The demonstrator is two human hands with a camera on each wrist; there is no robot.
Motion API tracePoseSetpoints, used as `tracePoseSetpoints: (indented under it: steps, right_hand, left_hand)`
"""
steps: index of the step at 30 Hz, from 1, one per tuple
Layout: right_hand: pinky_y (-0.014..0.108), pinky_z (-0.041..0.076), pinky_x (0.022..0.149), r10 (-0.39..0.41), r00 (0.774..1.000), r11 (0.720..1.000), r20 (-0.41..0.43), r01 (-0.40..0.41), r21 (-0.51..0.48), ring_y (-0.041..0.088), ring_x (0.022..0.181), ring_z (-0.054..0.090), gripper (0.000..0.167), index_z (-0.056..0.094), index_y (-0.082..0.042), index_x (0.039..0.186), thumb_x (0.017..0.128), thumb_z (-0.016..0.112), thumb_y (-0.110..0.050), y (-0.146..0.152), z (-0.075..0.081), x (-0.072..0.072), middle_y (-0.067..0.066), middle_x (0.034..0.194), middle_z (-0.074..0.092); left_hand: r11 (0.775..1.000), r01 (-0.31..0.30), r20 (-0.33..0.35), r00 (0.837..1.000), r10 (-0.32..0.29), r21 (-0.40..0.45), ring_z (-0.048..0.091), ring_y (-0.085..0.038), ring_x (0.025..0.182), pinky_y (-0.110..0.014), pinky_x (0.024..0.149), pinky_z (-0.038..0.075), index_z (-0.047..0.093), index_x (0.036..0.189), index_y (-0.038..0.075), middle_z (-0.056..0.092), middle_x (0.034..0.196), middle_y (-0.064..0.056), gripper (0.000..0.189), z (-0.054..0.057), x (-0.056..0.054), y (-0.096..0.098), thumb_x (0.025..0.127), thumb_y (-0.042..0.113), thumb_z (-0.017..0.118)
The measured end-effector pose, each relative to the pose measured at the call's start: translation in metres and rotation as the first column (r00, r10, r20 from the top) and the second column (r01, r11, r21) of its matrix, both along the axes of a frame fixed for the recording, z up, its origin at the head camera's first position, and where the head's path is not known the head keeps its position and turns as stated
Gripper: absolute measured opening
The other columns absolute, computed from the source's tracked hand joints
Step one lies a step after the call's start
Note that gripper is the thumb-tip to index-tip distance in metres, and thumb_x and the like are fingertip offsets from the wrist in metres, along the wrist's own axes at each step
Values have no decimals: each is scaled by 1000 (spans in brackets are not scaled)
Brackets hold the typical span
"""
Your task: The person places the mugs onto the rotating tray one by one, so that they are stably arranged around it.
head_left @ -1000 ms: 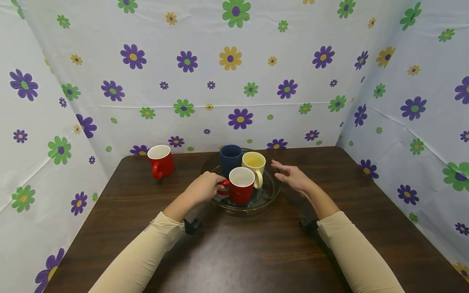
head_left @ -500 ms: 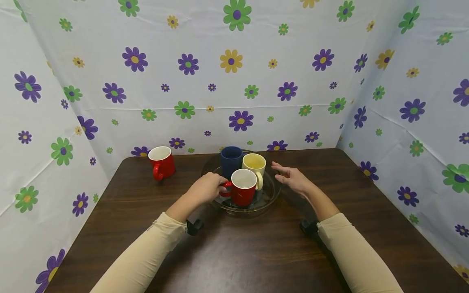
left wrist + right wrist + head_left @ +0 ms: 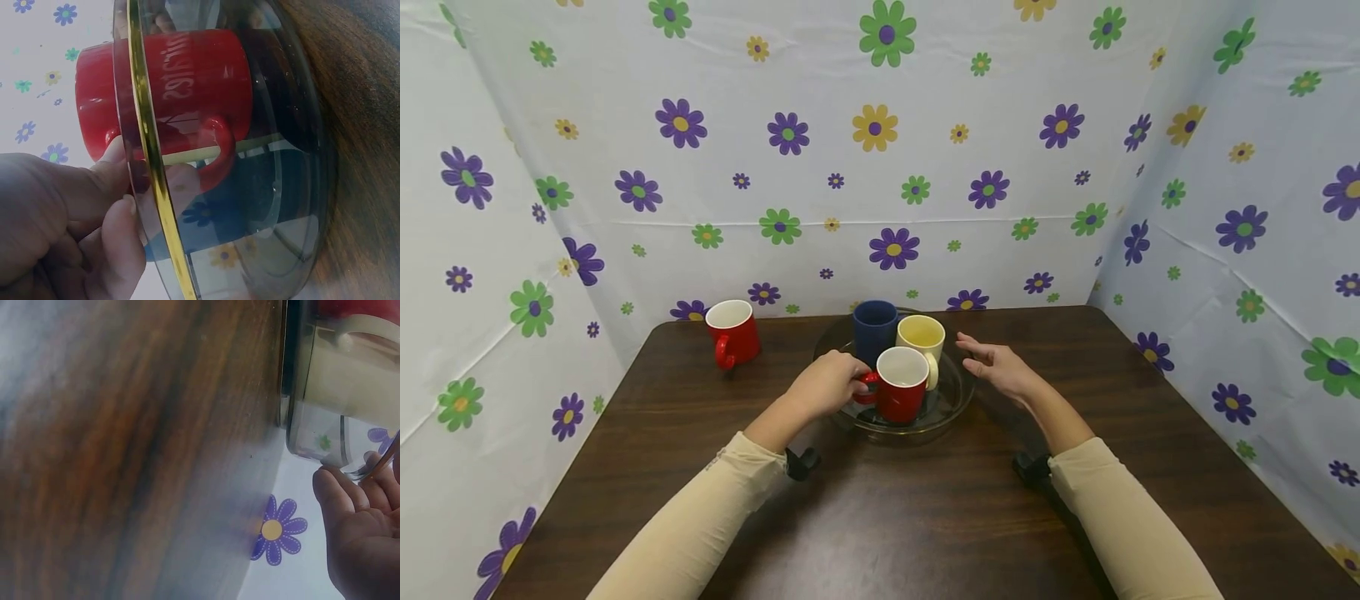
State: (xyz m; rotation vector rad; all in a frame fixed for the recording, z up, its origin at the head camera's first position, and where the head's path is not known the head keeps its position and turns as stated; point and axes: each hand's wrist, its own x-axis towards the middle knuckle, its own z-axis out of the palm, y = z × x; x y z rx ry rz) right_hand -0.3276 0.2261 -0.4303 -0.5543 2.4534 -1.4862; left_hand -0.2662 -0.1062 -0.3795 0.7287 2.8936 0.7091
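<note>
My left hand [image 3: 826,385] pinches the handle of a red mug [image 3: 901,400] with a white inside, which stands upright in a clear glass bowl [image 3: 951,407]. In the left wrist view, that red mug [image 3: 206,81] shows through the bowl's glass wall, with the thumb and fingers at its handle. Behind it in the bowl are a dark blue mug [image 3: 874,332] and a pale yellow mug [image 3: 921,335]. At the bowl's right side, my right hand [image 3: 1000,367] has its fingers extended by the rim; the right wrist view shows the fingertips close to the glass, contact unclear.
A second red mug [image 3: 733,340] stands on the dark wooden table [image 3: 895,517] at the back left, its handle toward me. A flower-patterned cloth [image 3: 820,83] hangs behind the table and along both sides.
The red mug in the bowl has shifted slightly right, with my left hand still at its handle. My right hand has stayed by the rim. The head view has tilted a little.
</note>
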Motion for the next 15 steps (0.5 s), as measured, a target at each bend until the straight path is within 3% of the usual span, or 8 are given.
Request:
tracePoseSetpoints:
  steps: [5,12,15]
  right_hand:
    - [62,15,120,-4,1000,1000,20,4,6,41,153,13,48,40,6,151,106,51,-4,-3,6,3,15,165,23]
    - [63,15,120,7,999,1000,33,-6,-9,44,152,13,49,40,10,149,105,54,-7,-10,30,22,19,164,23]
    - [63,15,120,5,999,1000,33,-4,-9,43,152,13,49,40,10,149,105,54,-7,-10,27,19,20,164,23]
  left_hand:
    - [1000,10,-6,1000,-10,0,58,-14,63,-25,61,54,78,97,11,72,79,-3,6,-1,-2,0,92,12,75]
    - [1000,-6,35,999,7,-3,59,-15,64,-25,61,55,79,104,9,72,81,-2,13,2,-2,0,92,13,75]
    - [1000,7,53,999,-7,1,60,-14,67,-25,64,56,78,111,11,73,85,0,19,2,-4,-4,93,16,75]
